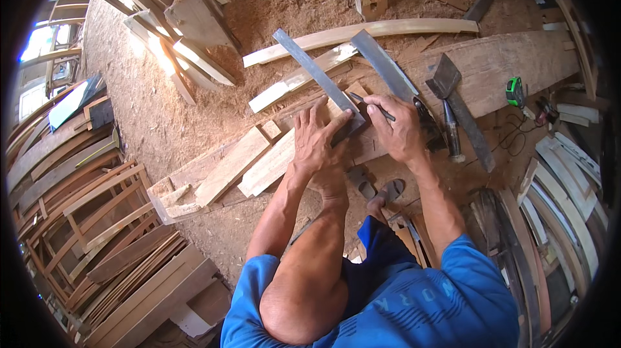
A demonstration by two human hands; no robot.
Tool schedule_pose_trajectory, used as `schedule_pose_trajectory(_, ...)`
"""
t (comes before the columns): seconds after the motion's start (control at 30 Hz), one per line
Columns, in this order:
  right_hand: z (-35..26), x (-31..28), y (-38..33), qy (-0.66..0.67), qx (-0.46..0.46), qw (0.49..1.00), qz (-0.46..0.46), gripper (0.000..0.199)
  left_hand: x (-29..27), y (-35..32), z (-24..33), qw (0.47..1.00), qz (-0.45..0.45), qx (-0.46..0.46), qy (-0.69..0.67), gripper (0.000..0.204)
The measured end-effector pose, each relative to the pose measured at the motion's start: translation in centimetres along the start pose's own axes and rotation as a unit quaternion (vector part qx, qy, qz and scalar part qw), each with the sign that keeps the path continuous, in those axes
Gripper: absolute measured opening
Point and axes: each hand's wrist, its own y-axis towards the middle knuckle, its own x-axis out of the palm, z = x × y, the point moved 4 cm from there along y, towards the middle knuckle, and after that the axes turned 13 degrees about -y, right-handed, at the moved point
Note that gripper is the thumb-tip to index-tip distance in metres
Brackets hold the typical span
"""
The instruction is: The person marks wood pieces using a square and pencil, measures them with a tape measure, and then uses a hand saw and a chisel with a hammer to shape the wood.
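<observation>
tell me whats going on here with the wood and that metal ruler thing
A person in a blue shirt bends over a wooden piece on a sawdust-covered floor. The left hand presses a metal square flat on the wood, while the right hand holds a pencil with its tip against the square's edge. A hatchet and a green tape measure lie on the plank to the right.

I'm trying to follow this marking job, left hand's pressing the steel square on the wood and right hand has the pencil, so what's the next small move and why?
Probably draw the pencil along the edge of the steel square. The left hand already presses the square flat on the wooden piece, and the right hand holds the pencil tip close beside the blade, so the guide looks set for a line.
</observation>
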Motion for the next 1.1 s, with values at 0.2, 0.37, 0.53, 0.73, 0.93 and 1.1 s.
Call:
schedule_pose_trajectory(0.2, 0.6, 1.5, 0.7, -0.003, 0.004, 1.0, -0.003, 0.019, 0.0, 0.0, 0.0, 1.0, -0.009, 0.0, -0.007, 0.072)
schedule_pose_trajectory(0.37, 0.4, 0.7, 0.4, 0.008, -0.012, 1.0, 0.022, 0.019, 0.4, -0.2, 0.1, 1.0, -0.005, 0.005, -0.005, 0.073)
schedule_pose_trajectory(0.53, 0.4, 1.4, 0.8, 0.004, -0.01, 1.0, -0.008, 0.019, 0.2, 0.0, 0.0, 1.0, -0.002, 0.011, 0.001, 0.073)
schedule_pose_trajectory(0.73, 0.1, 0.9, 0.8, -0.023, -0.041, 0.998, -0.029, 0.017, 0.2, -0.1, -0.1, 1.0, 0.006, 0.016, 0.011, 0.073)
schedule_pose_trajectory(0.93, -0.5, -1.0, 0.2, -0.089, -0.059, 0.99, -0.092, 0.012, 0.2, 0.0, 0.0, 1.0, -0.002, 0.008, 0.011, 0.07)
schedule_pose_trajectory(1.1, -0.9, -1.4, -0.6, -0.147, -0.05, 0.977, -0.145, 0.011, 0.2, 0.0, -0.1, 1.0, -0.01, 0.002, 0.019, 0.066)
